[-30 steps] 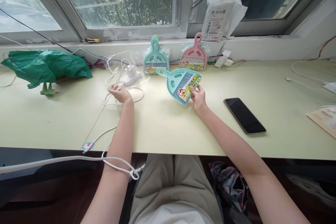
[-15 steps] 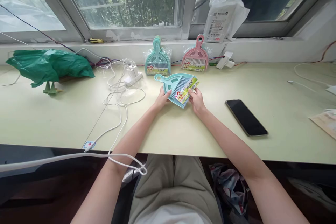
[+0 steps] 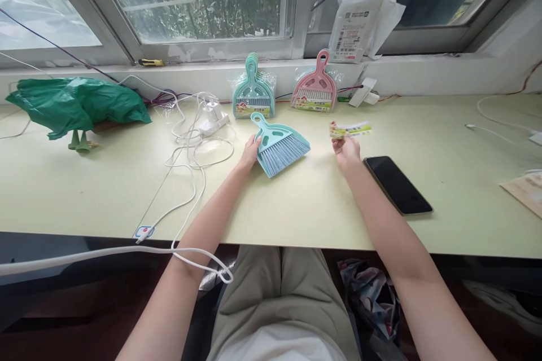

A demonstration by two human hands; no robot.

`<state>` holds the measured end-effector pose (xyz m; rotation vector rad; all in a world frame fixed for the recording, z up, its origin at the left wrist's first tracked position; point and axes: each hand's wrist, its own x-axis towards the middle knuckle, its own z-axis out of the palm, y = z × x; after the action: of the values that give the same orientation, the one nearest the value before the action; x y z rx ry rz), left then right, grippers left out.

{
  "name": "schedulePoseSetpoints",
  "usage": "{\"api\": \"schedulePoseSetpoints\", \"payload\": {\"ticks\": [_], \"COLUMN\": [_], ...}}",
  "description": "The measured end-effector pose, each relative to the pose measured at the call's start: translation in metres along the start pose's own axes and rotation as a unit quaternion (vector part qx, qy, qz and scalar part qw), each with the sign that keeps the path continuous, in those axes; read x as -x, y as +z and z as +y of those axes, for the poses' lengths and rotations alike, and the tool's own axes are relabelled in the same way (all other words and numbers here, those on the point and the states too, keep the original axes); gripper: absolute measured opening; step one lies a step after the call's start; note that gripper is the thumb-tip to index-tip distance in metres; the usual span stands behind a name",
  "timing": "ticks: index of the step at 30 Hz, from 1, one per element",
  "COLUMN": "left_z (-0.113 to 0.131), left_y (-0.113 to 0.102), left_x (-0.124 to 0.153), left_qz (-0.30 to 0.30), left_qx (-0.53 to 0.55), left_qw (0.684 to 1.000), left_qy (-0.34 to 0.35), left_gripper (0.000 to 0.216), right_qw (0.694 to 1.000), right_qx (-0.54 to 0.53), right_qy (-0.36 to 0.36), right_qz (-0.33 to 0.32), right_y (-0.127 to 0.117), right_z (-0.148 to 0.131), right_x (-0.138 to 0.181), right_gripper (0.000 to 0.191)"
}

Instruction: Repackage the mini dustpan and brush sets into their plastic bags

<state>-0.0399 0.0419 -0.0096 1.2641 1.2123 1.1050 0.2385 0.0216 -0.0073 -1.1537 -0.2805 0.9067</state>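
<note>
My left hand (image 3: 250,151) grips the left side of a teal dustpan and brush set (image 3: 283,144), with the blue-grey bristles facing up at me and the handle pointing away to the upper left. Off to the right, my right hand (image 3: 347,152) pinches a printed label card (image 3: 350,130), slightly blurred, apart from the set. Behind them a stack of teal dustpan sets (image 3: 253,90) in clear wrap leans against the wall. Beside that stack leans a pink dustpan set (image 3: 315,86), also wrapped.
A black phone (image 3: 398,185) lies right of my right forearm. White cables (image 3: 197,152) and a power strip (image 3: 213,121) spread over the left of the table (image 3: 292,214). A green plastic bag (image 3: 80,104) sits far left; a white package (image 3: 359,25) stands on the sill.
The label card has come off the teal set and moved right in my right hand. My left hand has shifted slightly left, and the set has turned, its bristles now uncovered.
</note>
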Motion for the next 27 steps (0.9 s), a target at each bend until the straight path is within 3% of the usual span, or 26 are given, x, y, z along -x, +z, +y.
{"api": "schedulePoseSetpoints", "payload": {"ticks": [4,7,10,12,14,15,17,19,20,23,27], "left_z": [-0.004,-0.003,0.001,0.003,0.004,0.004,0.004,0.003,0.002,0.001,0.001], "left_y": [0.004,0.006,0.007,0.009,0.012,0.015,0.019,0.023,0.024,0.027,0.028], "left_x": [0.0,0.003,0.008,0.012,0.016,0.017,0.019,0.02,0.02,0.02,0.02], "left_qz": [-0.046,-0.068,-0.09,-0.112,-0.134,-0.146,-0.167,-0.178,-0.179,-0.171,-0.138], "left_qx": [-0.017,-0.022,-0.026,-0.033,-0.041,-0.044,-0.048,-0.054,-0.056,-0.059,-0.066], "left_qw": [0.998,0.997,0.994,0.991,0.988,0.986,0.982,0.978,0.977,0.976,0.977], "left_qy": [0.032,0.034,0.051,0.059,0.065,0.067,0.078,0.092,0.099,0.121,0.147], "left_gripper": [0.024,0.028,0.033,0.035,0.037,0.038,0.04,0.042,0.043,0.043,0.043], "right_qw": [0.989,0.989,0.994,0.978,0.925,0.873,0.732,0.621,0.584,0.518,0.485], "right_qx": [-0.086,-0.055,0.028,0.123,0.244,0.317,0.464,0.562,0.593,0.647,0.672], "right_qy": [-0.08,-0.069,-0.079,-0.166,-0.28,-0.34,-0.442,-0.492,-0.507,-0.529,-0.534], "right_qz": [0.089,0.116,0.071,-0.01,-0.087,-0.145,-0.232,-0.237,-0.227,-0.184,-0.166], "right_y": [-0.021,-0.027,-0.017,-0.004,0.009,0.014,0.021,0.024,0.024,0.023,0.023], "right_z": [-0.015,-0.016,-0.007,0.003,0.013,0.017,0.024,0.028,0.029,0.029,0.027], "right_x": [-0.034,-0.043,-0.027,-0.004,0.025,0.04,0.069,0.09,0.097,0.105,0.101], "right_gripper": [0.022,0.009,0.014,0.006,0.012,0.018,0.027,0.028,0.028,0.03,0.037]}}
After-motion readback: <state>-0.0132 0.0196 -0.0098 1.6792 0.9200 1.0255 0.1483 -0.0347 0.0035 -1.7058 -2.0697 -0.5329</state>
